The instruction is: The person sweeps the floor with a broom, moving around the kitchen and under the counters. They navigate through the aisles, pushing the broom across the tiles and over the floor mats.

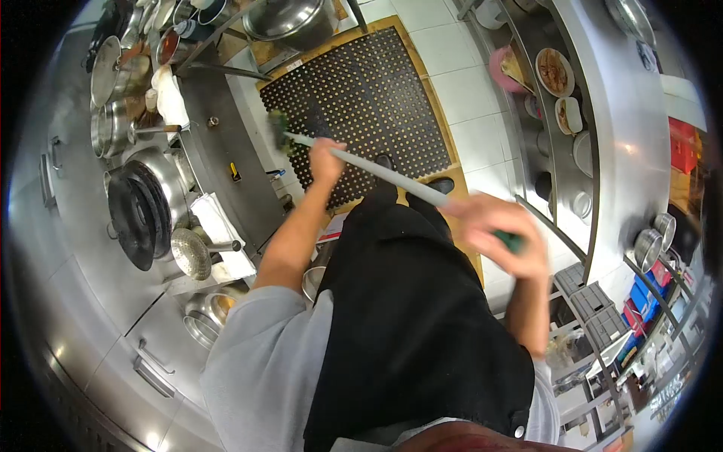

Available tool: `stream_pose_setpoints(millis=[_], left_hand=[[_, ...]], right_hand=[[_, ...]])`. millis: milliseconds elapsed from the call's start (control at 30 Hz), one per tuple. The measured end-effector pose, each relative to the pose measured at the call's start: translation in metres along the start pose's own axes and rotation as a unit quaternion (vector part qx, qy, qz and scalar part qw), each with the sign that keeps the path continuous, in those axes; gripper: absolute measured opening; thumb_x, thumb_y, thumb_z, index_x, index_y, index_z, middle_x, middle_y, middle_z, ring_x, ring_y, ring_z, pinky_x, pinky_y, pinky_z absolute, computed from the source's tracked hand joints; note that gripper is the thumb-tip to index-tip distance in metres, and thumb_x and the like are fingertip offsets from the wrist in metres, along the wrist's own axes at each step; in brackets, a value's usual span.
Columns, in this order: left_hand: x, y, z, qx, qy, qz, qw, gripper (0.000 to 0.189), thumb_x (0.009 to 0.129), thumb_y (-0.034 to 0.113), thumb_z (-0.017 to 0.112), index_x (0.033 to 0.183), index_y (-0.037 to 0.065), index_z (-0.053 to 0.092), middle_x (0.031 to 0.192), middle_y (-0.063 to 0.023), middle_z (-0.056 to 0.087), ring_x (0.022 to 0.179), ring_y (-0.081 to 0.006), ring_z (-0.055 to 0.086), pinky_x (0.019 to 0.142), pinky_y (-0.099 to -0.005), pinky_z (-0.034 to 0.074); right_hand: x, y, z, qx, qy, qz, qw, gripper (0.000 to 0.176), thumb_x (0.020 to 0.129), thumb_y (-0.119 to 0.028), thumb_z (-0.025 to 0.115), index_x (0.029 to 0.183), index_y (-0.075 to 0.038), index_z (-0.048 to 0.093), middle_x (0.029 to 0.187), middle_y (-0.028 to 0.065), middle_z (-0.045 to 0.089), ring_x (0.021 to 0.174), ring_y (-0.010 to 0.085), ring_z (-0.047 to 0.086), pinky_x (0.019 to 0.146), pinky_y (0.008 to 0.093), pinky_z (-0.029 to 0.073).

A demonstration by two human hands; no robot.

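Note:
A long pale-grey pole [395,178] runs diagonally across the front of my body. My left hand [327,162] is closed round it near its far end, close to a green brush-like head [279,129] that looks blurred. Higher on the pole, my right hand [503,230] wraps round the near end, where a green tip [509,241] shows; this hand is smeared by motion. The head is over the left edge of a black perforated mat [361,105] on the floor. My shoes stand at the mat's near edge.
Woks [141,216], pots and a perforated ladle [191,254] crowd the stove at left. A large lidded pot [290,22] stands beyond the mat. At right, a steel counter [621,113] has shelves holding plates of food [554,72]. Grey crates [591,301] sit at lower right.

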State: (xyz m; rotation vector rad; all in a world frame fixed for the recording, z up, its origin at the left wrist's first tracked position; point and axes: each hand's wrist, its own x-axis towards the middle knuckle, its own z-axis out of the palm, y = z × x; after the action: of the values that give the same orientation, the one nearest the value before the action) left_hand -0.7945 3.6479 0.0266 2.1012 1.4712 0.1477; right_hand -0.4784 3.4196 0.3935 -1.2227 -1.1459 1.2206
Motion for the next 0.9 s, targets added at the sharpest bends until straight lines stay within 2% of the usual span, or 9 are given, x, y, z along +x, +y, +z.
stream_pose_setpoints(millis=[33,67,133,233,267,333,433,667,900], left_hand=[[0.014,-0.045,0.014,0.054,0.037,-0.057,0.996,0.025,0.087,0.03,0.079,0.09,0.007,0.072,0.087,-0.0148,0.068,0.092,-0.0371,0.069,0.085,-0.0434,0.057],[0.032,-0.088,0.038,-0.2,0.035,-0.201,0.958,0.029,0.089,0.035,0.077,0.094,0.007,0.071,0.09,-0.0166,0.071,0.095,-0.0369,0.069,0.089,-0.045,0.056],[0.025,-0.025,0.031,0.073,-0.063,-0.028,0.995,0.026,0.087,0.033,0.08,0.094,0.008,0.073,0.094,-0.0158,0.074,0.097,-0.0335,0.07,0.088,-0.0449,0.057],[-0.006,0.099,0.126,-0.165,-0.056,0.058,0.983,0.01,0.081,0.014,0.084,0.088,0.014,0.077,0.09,-0.0072,0.074,0.09,-0.0259,0.071,0.082,-0.0385,0.057],[-0.017,0.165,0.13,-0.236,-0.046,0.125,0.963,0.02,0.085,0.022,0.085,0.083,0.007,0.071,0.085,-0.0133,0.067,0.08,-0.0345,0.066,0.076,-0.043,0.054],[-0.033,0.241,0.171,-0.252,-0.158,0.211,0.931,0.009,0.083,0.015,0.082,0.085,0.01,0.075,0.085,-0.0134,0.067,0.09,-0.0335,0.068,0.084,-0.0455,0.054],[-0.054,0.322,0.14,-0.139,-0.108,0.349,0.92,0.019,0.073,0.011,0.078,0.091,0.017,0.08,0.095,-0.0098,0.069,0.107,-0.0325,0.063,0.096,-0.0462,0.051],[-0.026,0.237,0.055,-0.154,0.045,0.237,0.958,0.003,0.081,0.009,0.078,0.081,0.012,0.076,0.077,-0.0116,0.064,0.08,-0.036,0.064,0.073,-0.0487,0.049],[-0.02,0.095,0.017,-0.105,0.102,0.04,0.988,0.037,0.094,0.026,0.074,0.067,0.004,0.059,0.075,-0.0173,0.061,0.081,-0.0427,0.06,0.075,-0.0529,0.046]], right_hand=[[0.019,0.02,0.02,0.008,-0.017,-0.014,1.0,0.011,0.095,-0.01,0.073,0.092,0.001,0.073,0.092,0.015,0.073,0.097,0.0348,0.07,0.094,0.0482,0.054],[0.029,0.031,0.031,0.014,-0.036,-0.028,0.999,0.008,0.094,-0.007,0.073,0.092,0.001,0.073,0.092,0.0142,0.073,0.098,0.0349,0.07,0.095,0.048,0.054],[0.018,0.016,0.019,-0.027,-0.032,-0.028,0.999,0.012,0.094,-0.009,0.072,0.09,0.002,0.072,0.088,0.0139,0.071,0.097,0.0355,0.07,0.091,0.047,0.054],[-0.021,-0.048,-0.017,-0.122,0.058,-0.04,0.99,0.025,0.088,-0.02,0.07,0.079,0.003,0.069,0.07,0.0134,0.064,0.073,0.0342,0.066,0.074,0.0451,0.053],[-0.04,-0.067,-0.031,-0.143,0.133,-0.062,0.979,0.027,0.086,-0.022,0.067,0.077,0.003,0.067,0.066,0.0134,0.061,0.063,0.0314,0.061,0.065,0.0432,0.051],[-0.084,-0.088,-0.078,-0.158,0.169,-0.175,0.957,0.029,0.085,-0.025,0.064,0.072,0.0,0.062,0.057,0.0084,0.057,0.052,0.0278,0.059,0.051,0.0401,0.048],[-0.156,-0.141,-0.134,-0.198,0.11,-0.19,0.955,0.044,0.1,-0.042,0.049,0.078,-0.005,0.057,0.058,0.0039,0.054,0.054,0.0244,0.057,0.046,0.0333,0.038],[-0.126,-0.094,-0.16,-0.065,0.09,-0.152,0.982,0.038,0.102,-0.038,0.057,0.131,-0.015,0.067,0.059,-0.0007,0.055,0.069,0.0256,0.062,0.058,0.0328,0.052],[0.038,-0.032,-0.09,0.102,0.082,-0.079,0.988,0.037,0.102,-0.036,0.068,0.09,-0.001,0.067,0.07,0.0114,0.064,0.074,0.0305,0.068,0.065,0.0405,0.054]])
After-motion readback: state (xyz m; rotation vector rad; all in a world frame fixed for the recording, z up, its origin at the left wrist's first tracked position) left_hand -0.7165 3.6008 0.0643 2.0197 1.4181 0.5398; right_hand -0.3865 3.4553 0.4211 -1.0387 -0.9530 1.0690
